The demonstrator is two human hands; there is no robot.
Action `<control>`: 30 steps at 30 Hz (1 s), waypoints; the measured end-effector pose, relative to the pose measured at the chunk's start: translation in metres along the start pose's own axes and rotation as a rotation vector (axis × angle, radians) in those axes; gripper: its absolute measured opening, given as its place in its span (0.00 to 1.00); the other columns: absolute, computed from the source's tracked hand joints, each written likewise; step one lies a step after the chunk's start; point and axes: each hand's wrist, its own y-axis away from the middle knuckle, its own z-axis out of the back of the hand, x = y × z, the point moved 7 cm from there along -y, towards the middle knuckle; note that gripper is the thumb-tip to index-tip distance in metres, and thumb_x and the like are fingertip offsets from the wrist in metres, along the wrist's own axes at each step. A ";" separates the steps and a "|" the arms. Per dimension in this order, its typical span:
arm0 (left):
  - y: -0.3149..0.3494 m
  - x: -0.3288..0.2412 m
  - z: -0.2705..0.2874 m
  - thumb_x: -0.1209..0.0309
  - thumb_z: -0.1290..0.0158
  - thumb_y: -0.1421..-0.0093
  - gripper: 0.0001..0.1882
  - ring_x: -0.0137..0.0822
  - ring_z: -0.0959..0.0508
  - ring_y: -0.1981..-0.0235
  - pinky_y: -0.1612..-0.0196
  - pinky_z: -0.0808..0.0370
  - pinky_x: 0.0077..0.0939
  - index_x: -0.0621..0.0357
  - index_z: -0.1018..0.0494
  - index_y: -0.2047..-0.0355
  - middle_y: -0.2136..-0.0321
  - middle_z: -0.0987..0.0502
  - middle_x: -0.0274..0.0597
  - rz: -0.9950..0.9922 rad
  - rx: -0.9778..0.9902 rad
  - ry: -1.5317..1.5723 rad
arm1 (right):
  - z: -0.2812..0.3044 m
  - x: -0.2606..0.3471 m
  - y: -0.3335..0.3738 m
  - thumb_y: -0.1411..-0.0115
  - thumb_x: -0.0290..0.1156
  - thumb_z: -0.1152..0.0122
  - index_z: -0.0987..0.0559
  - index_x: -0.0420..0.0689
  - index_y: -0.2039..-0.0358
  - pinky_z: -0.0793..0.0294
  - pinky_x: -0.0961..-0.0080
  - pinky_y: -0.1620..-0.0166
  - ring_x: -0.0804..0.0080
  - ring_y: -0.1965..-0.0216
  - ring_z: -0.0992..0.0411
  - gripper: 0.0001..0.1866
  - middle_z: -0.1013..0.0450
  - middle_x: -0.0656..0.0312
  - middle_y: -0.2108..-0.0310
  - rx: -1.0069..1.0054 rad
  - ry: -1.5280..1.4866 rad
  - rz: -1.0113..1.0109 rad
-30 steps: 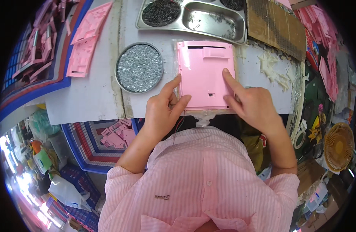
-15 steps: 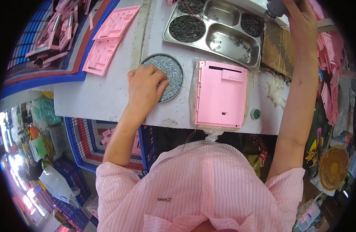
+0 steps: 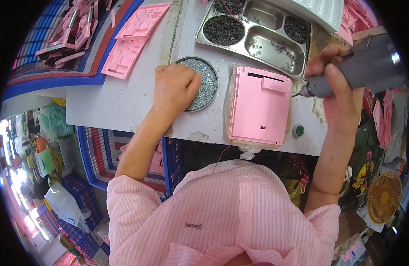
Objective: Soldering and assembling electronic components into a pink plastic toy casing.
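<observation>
In the head view, the pink case (image 3: 260, 104) is lying lengthwise toward the person (image 3: 213, 201), the right hand (image 3: 342, 91) hovering nearer on the case's right, gripping a grey power screwdriver (image 3: 368, 66), while the left hand (image 3: 175, 86) is resting curled over a dish (image 3: 217, 84) on its left, grasping I can't tell what.

A whitish table (image 3: 111, 102) carries a round dish (image 3: 217, 86) of metal bits (image 3: 205, 88) at the left hand (image 3: 175, 86), pink moulded parts (image 3: 132, 44) leftward of that hand, a steel tray (image 3: 241, 49) beyond it rightward, a plastic-wrapped pad (image 3: 229, 117) between both hands, and a green pot (image 3: 298, 131) nearer than the right hand (image 3: 339, 86).
</observation>
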 end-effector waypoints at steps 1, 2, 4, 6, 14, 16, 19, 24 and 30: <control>-0.002 -0.016 0.002 0.66 0.39 0.43 0.07 0.38 0.26 0.67 0.56 0.37 0.42 0.50 0.26 0.74 0.73 0.27 0.33 -0.054 -0.012 0.033 | -0.016 0.001 0.008 0.37 0.30 0.38 0.29 0.33 0.49 0.23 0.72 0.60 0.69 0.67 0.23 0.20 0.23 0.55 0.68 -0.163 -0.077 -0.024; -0.003 -0.041 0.006 0.66 0.39 0.43 0.07 0.38 0.26 0.67 0.56 0.38 0.42 0.49 0.25 0.74 0.74 0.26 0.32 -0.108 -0.024 0.066 | -0.024 -0.002 0.016 0.36 0.32 0.40 0.30 0.37 0.48 0.26 0.71 0.62 0.72 0.71 0.27 0.19 0.27 0.59 0.72 -0.095 -0.130 -0.020; 0.002 -0.082 0.012 0.68 0.38 0.44 0.05 0.36 0.25 0.68 0.56 0.39 0.40 0.50 0.24 0.72 0.73 0.25 0.31 -0.167 -0.053 0.177 | -0.043 -0.002 0.030 0.35 0.36 0.42 0.32 0.44 0.49 0.29 0.72 0.67 0.76 0.77 0.33 0.17 0.34 0.66 0.79 0.021 -0.287 -0.005; 0.006 -0.110 0.012 0.72 0.35 0.48 0.07 0.34 0.25 0.70 0.57 0.41 0.37 0.51 0.23 0.69 0.72 0.22 0.30 -0.186 -0.079 0.340 | -0.062 0.009 0.040 0.35 0.40 0.39 0.32 0.48 0.52 0.31 0.74 0.71 0.78 0.82 0.35 0.17 0.37 0.70 0.83 0.031 -0.351 0.015; 0.014 -0.115 0.003 0.71 0.34 0.47 0.06 0.30 0.23 0.68 0.55 0.41 0.37 0.47 0.20 0.70 0.70 0.19 0.26 -0.075 0.011 0.588 | -0.085 0.017 0.045 0.36 0.48 0.34 0.35 0.52 0.59 0.32 0.75 0.73 0.78 0.84 0.37 0.20 0.38 0.72 0.85 -0.039 -0.271 -0.012; 0.014 -0.114 0.002 0.69 0.34 0.48 0.06 0.30 0.23 0.67 0.54 0.41 0.39 0.48 0.21 0.70 0.71 0.20 0.27 -0.080 0.017 0.538 | -0.088 0.014 0.046 0.36 0.47 0.34 0.35 0.52 0.59 0.32 0.74 0.73 0.78 0.84 0.37 0.20 0.38 0.72 0.85 -0.048 -0.255 -0.029; 0.015 -0.114 0.006 0.66 0.34 0.49 0.07 0.32 0.24 0.66 0.52 0.40 0.42 0.48 0.21 0.71 0.70 0.21 0.28 -0.082 -0.038 0.415 | -0.095 0.011 0.047 0.37 0.47 0.34 0.35 0.52 0.59 0.33 0.74 0.74 0.77 0.83 0.38 0.20 0.38 0.71 0.85 -0.057 -0.258 -0.046; 0.022 -0.034 0.025 0.66 0.34 0.48 0.09 0.38 0.24 0.61 0.48 0.42 0.46 0.49 0.20 0.67 0.69 0.23 0.30 0.210 -0.023 -0.105 | -0.067 0.007 0.050 0.36 0.43 0.36 0.33 0.49 0.57 0.34 0.74 0.73 0.77 0.82 0.39 0.18 0.37 0.69 0.83 -0.051 -0.233 0.007; 0.024 -0.009 0.018 0.65 0.38 0.43 0.07 0.40 0.25 0.63 0.52 0.38 0.44 0.51 0.21 0.66 0.70 0.23 0.35 0.177 0.016 -0.079 | -0.045 0.010 0.062 0.36 0.38 0.36 0.35 0.46 0.56 0.33 0.71 0.72 0.75 0.80 0.37 0.18 0.35 0.65 0.81 -0.032 -0.250 0.061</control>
